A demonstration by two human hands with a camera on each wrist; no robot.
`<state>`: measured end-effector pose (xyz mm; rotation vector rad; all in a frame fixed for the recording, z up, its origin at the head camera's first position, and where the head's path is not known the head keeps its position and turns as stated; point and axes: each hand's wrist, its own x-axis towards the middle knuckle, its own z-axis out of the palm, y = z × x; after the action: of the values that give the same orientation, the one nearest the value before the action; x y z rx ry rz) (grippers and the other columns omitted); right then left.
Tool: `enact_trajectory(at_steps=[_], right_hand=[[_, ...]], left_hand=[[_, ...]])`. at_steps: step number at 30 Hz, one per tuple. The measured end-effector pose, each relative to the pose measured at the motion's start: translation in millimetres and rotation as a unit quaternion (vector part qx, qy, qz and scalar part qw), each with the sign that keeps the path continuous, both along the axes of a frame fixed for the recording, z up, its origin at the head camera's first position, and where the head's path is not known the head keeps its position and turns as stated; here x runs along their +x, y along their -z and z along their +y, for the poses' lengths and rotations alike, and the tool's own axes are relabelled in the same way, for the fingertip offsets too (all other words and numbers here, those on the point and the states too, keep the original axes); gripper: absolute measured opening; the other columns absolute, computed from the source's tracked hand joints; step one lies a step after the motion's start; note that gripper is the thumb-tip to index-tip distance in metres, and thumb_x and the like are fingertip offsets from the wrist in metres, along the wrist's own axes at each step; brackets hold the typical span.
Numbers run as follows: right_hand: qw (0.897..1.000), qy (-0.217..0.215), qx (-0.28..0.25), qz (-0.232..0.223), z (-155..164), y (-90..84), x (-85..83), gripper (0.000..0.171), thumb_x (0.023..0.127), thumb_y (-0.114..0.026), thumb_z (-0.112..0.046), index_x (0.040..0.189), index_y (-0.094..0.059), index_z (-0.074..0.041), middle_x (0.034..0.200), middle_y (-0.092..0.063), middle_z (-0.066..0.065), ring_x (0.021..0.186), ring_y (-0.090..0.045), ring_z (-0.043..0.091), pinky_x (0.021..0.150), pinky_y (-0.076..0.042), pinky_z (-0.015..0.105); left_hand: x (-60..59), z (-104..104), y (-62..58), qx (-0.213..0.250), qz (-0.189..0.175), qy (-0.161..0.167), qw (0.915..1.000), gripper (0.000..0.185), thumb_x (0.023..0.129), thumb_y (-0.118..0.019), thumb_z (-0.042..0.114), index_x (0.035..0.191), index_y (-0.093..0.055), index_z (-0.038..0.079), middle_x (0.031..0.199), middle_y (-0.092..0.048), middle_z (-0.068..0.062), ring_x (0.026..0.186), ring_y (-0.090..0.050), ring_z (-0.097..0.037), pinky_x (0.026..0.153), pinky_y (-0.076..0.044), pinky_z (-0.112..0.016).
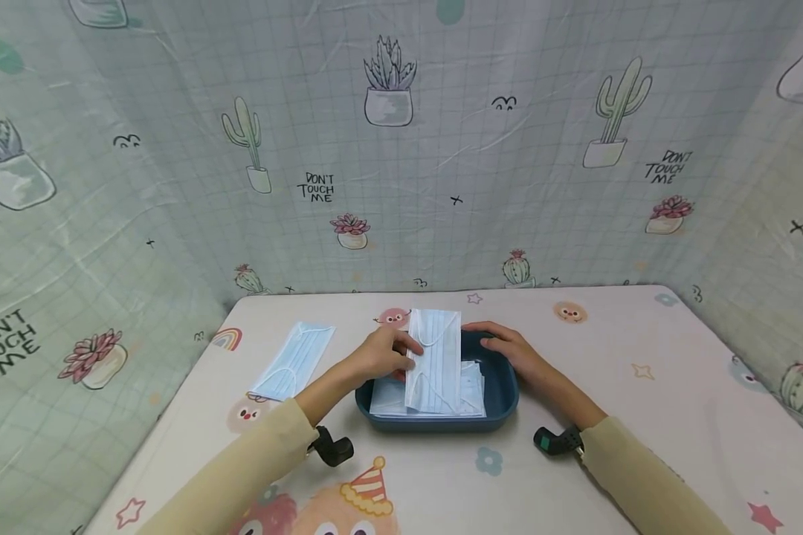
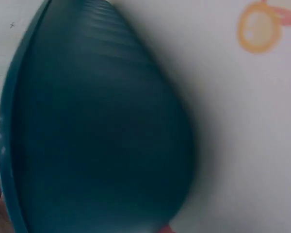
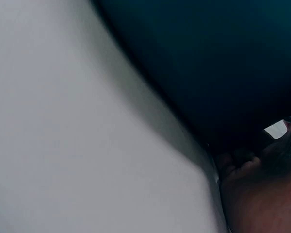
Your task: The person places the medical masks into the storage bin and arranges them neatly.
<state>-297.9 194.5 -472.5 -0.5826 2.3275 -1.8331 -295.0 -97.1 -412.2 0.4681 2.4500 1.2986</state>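
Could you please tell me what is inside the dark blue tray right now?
The tray holds flat white packets, with a light blue face mask draped over them. The mask and left hand hide whatever lies beneath.

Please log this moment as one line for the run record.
left hand: pinches face mask over blue tray | right hand: rests on tray's right rim | second mask: flat on table, left of tray
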Motion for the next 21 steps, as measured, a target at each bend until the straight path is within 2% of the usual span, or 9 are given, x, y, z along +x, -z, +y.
enact_trajectory(at_steps=[3, 10, 14, 17, 21], right_hand=[[1.0, 0.002, 0.001, -0.003, 0, 0.7, 0.3, 0.042, 0.105, -0.046, -0.009, 0.145, -0.057, -0.004, 0.157, -0.05, 0.018, 0.152, -0.036, 0.039, 0.126, -0.022, 0.059], [1.0, 0.011, 0.009, -0.002, 2, -0.2, 0.6, 0.042, 0.105, -0.046, -0.009, 0.145, -0.058, -0.007, 0.156, -0.051, 0.016, 0.152, -0.037, 0.039, 0.127, -0.021, 0.061], [1.0, 0.004, 0.004, -0.005, 1, -0.1, -0.8, 0.042, 0.105, -0.045, -0.01, 0.145, -0.057, -0.006, 0.156, -0.05, 0.017, 0.152, -0.036, 0.04, 0.127, -0.02, 0.061], [1.0, 0.0, 0.004, -0.008, 1, 0.6, -1.6, 0.041, 0.106, -0.045, -0.011, 0.145, -0.057, -0.006, 0.157, -0.05, 0.018, 0.152, -0.036, 0.04, 0.127, -0.021, 0.061], [1.0, 0.0, 0.001, -0.006, 1, 0.0, -0.7, 0.042, 0.106, -0.046, -0.012, 0.146, -0.056, -0.005, 0.157, -0.049, 0.019, 0.152, -0.036, 0.041, 0.127, -0.021, 0.062]], left_hand=[[0.5, 0, 0.7, -0.019, -0.003, 0.02, 0.9996, 0.018, 0.088, -0.073, -0.005, 0.104, -0.078, 0.002, 0.079, -0.06, -0.007, 0.061, -0.062, -0.013, 0.06, -0.061, -0.024], [2.6, 4, -8.1, -0.067, -0.022, 0.062, 0.9956, 0.013, 0.088, -0.075, -0.003, 0.1, -0.077, 0.002, 0.071, -0.058, -0.006, 0.057, -0.065, -0.014, 0.063, -0.061, -0.024], [5.0, 5, -6.7, -0.095, -0.037, 0.069, 0.9925, 0.011, 0.087, -0.077, -0.003, 0.097, -0.076, 0.001, 0.071, -0.059, -0.006, 0.057, -0.067, -0.014, 0.062, -0.061, -0.024], [6.3, 6, -5.8, -0.107, -0.03, 0.068, 0.9914, 0.01, 0.086, -0.078, -0.002, 0.096, -0.076, 0.0, 0.074, -0.062, -0.007, 0.056, -0.067, -0.014, 0.061, -0.061, -0.024], [8.2, 9, -9.7, -0.137, -0.002, 0.077, 0.9875, 0.012, 0.086, -0.08, 0.002, 0.096, -0.074, 0.001, 0.082, -0.065, -0.008, 0.058, -0.067, -0.015, 0.06, -0.061, -0.024]])
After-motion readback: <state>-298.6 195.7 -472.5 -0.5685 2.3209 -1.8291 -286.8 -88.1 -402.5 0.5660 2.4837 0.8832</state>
